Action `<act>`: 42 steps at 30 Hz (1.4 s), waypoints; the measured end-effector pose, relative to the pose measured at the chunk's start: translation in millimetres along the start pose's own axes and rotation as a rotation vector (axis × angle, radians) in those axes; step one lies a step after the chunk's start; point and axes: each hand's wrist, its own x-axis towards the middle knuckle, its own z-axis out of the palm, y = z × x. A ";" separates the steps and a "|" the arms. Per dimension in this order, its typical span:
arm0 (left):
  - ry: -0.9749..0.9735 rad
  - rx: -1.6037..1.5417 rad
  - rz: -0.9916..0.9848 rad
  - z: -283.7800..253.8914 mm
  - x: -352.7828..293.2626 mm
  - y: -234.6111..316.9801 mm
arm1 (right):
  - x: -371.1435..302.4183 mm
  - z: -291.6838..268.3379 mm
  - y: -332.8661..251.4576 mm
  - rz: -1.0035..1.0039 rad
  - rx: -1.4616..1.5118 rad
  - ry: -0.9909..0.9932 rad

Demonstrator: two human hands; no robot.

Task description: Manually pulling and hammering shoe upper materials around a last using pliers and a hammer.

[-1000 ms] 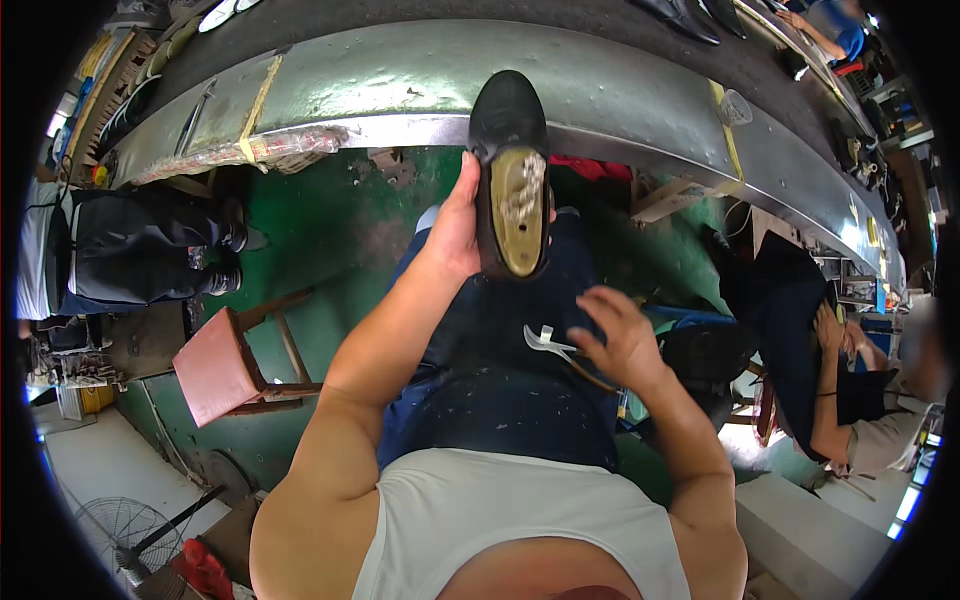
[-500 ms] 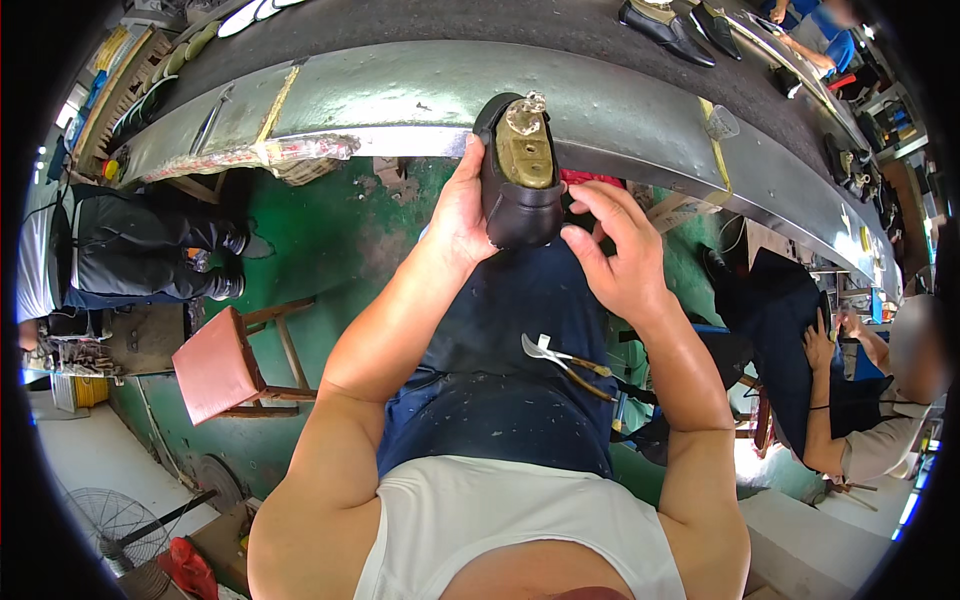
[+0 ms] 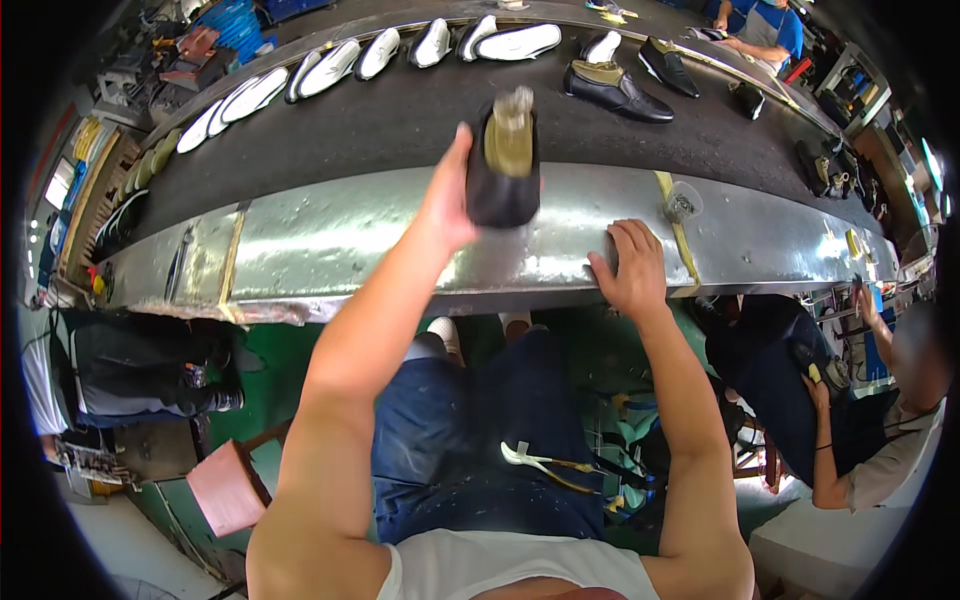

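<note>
A black shoe [image 3: 502, 197] with an olive-green last in its opening is held up over the bench's metal edge. My left hand [image 3: 452, 205] grips it along its left side, and the top of the last is smeared by motion. Apart from the shoe, my right hand [image 3: 636, 268] touches the metal edge [image 3: 350, 232], palm down, with fingers and thumb spread and nothing in them. On my lap lie pincers [image 3: 545, 464] with yellowish handles.
White-lined shoes [image 3: 430, 43] stand in a row along the dark belt [image 3: 400, 115]. Black shoes on lasts [image 3: 618, 92] are farther right. A small clear cup [image 3: 683, 203] sits near my right hand. Co-workers [image 3: 885, 400] sit to the right, and a pink stool [image 3: 226, 488] is at left.
My left hand has carried the shoe forward over the bench. My right hand has come away from beside the shoe onto the metal edge. The view has tilted up, showing more of the belt.
</note>
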 end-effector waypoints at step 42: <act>1.127 1.808 0.146 -241.1 322.6 284.4 | 32.2 2.0 -7.1 0.088 0.061 -0.272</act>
